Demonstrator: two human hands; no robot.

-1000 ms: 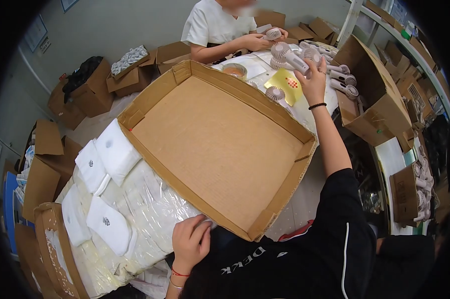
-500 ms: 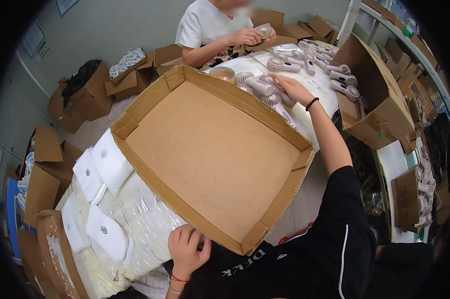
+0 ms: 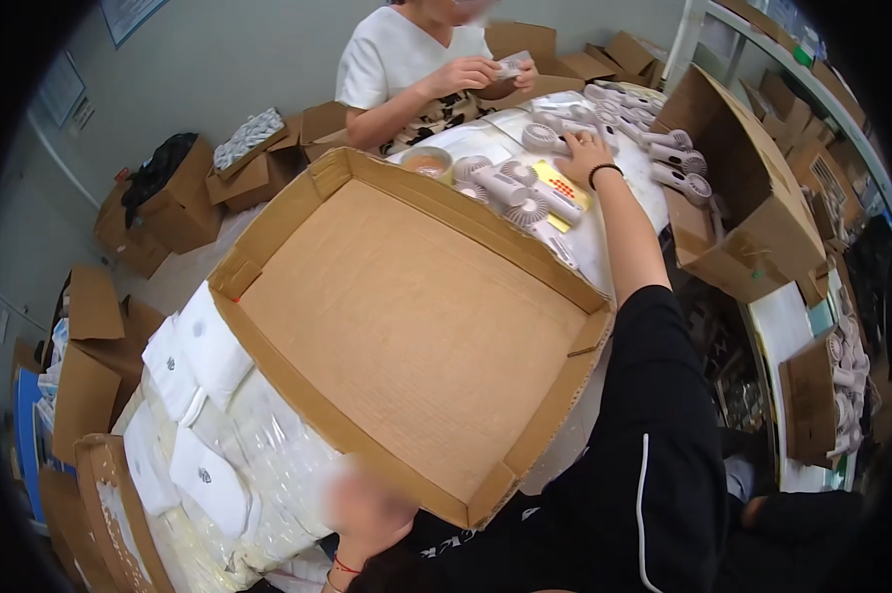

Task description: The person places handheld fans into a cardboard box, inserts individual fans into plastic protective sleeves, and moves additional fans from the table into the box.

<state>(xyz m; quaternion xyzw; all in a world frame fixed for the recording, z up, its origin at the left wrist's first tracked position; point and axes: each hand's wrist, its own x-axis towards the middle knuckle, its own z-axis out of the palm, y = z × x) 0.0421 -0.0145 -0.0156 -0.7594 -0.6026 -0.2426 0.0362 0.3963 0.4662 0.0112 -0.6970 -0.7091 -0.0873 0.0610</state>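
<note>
A shallow cardboard tray (image 3: 406, 326) with a bare bottom lies tilted across the middle of the view. My left hand (image 3: 370, 509) is at its near left edge, blurred, and its fingers cannot be made out. Beyond the tray's far right edge, my right hand (image 3: 586, 153) reaches over the table onto a pale handheld fan (image 3: 545, 138); whether its fingers close on it is unclear. Several more fans (image 3: 505, 185) lie between that hand and the tray, beside a yellow sheet with red dots (image 3: 563, 188). White cloth pouches (image 3: 209, 479) with dark prints lie at the left.
Across the table a person in a white top (image 3: 402, 64) holds a small object in both hands. An open carton (image 3: 752, 198) stands at the right, and a box of fans (image 3: 811, 395) sits below it. More cartons (image 3: 177, 198) line the wall. A round bowl (image 3: 428, 161) is behind the tray.
My right hand has moved farther out and away from the nearer fans, uncovering the yellow sheet. The tray has shifted slightly left and down in view. My left hand has become blurred.
</note>
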